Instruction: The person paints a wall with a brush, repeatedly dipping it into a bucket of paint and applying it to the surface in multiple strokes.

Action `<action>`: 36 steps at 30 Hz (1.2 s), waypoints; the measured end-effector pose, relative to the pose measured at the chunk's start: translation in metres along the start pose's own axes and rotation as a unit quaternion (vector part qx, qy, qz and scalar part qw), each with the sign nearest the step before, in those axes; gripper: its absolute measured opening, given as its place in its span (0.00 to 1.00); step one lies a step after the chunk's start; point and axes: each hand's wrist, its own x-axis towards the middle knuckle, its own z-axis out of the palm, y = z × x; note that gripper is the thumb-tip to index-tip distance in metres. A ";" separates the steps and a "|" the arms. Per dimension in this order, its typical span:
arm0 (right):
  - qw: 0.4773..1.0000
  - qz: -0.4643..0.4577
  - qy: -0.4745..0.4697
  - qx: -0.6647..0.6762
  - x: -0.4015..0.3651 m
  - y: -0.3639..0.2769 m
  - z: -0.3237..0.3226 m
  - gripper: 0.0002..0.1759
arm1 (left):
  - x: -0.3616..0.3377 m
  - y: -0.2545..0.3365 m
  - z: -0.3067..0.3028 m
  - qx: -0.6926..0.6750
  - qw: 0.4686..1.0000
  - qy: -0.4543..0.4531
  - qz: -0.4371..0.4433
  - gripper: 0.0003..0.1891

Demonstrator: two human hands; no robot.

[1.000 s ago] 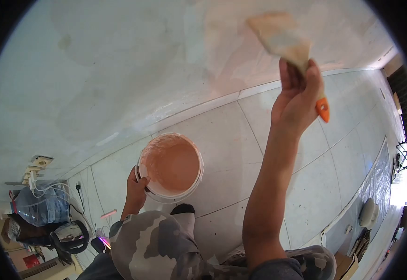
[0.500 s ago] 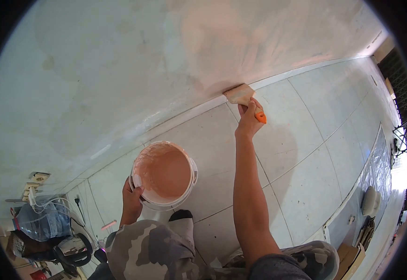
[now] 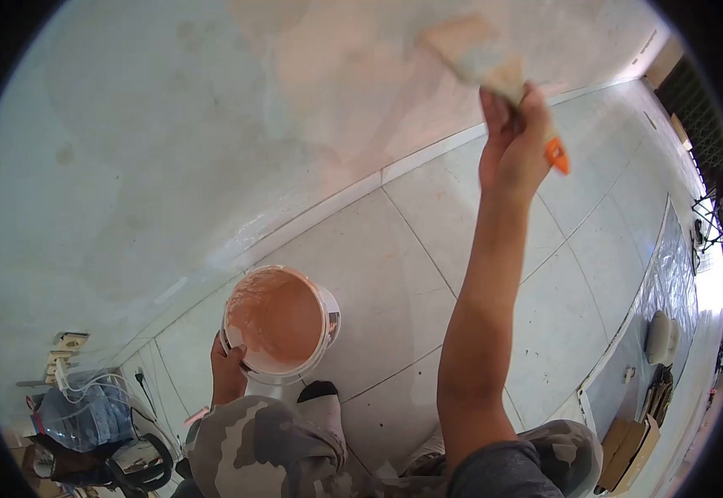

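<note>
While the right hand [image 3: 515, 141] pinches the brush [image 3: 473, 56] between thumb and fingers at 1 o'clock, the left hand [image 3: 230, 363] grips the near-side edge of the bucket [image 3: 334, 319] at 8 o'clock. The bucket contains pinkish paint [image 3: 288, 319]; whether it rests on the floor [image 3: 361, 257] cannot be told. The brush is blurred against the wall [image 3: 162, 141]; contact cannot be confirmed. A pinkish patch [image 3: 320, 87] marks the wall at 12 o'clock. The step in hand appears to be coating the wall. The next move probably calls for even brush pressure and a steady bucket.
</note>
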 end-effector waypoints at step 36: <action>0.944 0.117 0.219 -0.218 0.003 0.062 -0.130 0.14 | 0.004 -0.003 -0.004 -0.021 1.000 -0.008 -0.004 0.33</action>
